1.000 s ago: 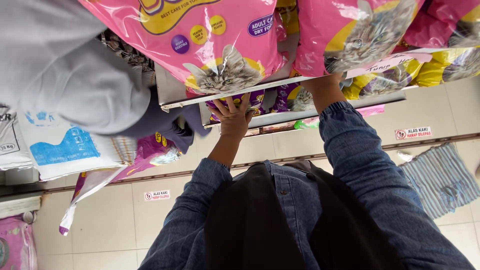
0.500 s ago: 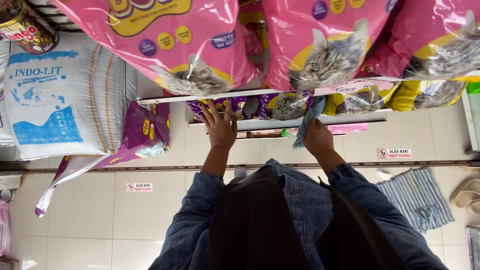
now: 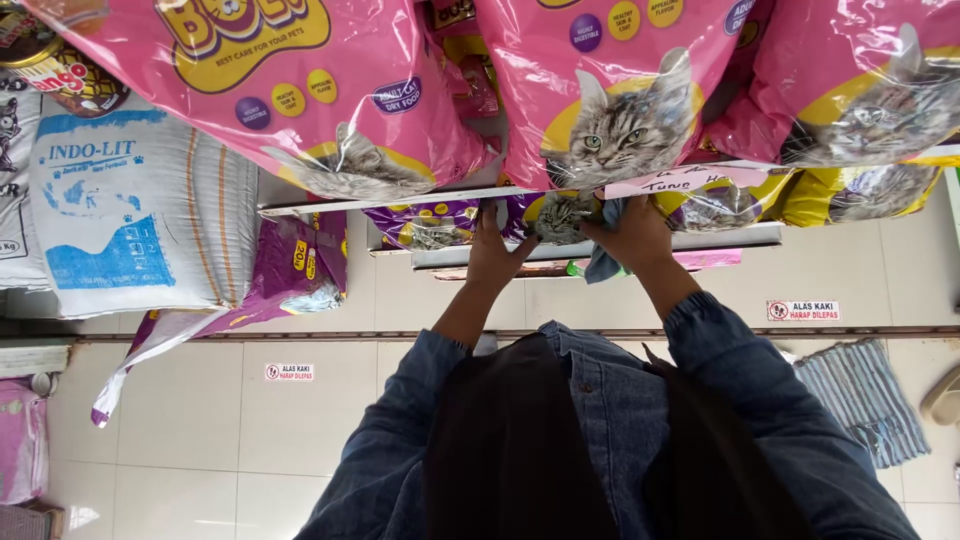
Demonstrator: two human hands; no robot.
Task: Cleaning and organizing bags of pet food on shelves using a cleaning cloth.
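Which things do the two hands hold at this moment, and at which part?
The right hand grips a bunched blue cloth around its upper part. The left hand holds nothing; its spread fingers rest on the purple bag at the shelf edge.

Three large pink cat-food bags (image 3: 300, 90), one white sack (image 3: 130, 200).

White shelf (image 3: 400, 200) carries pink cat-food bags (image 3: 300, 90); lower shelf (image 3: 720, 238) holds purple and yellow bags (image 3: 430, 225).
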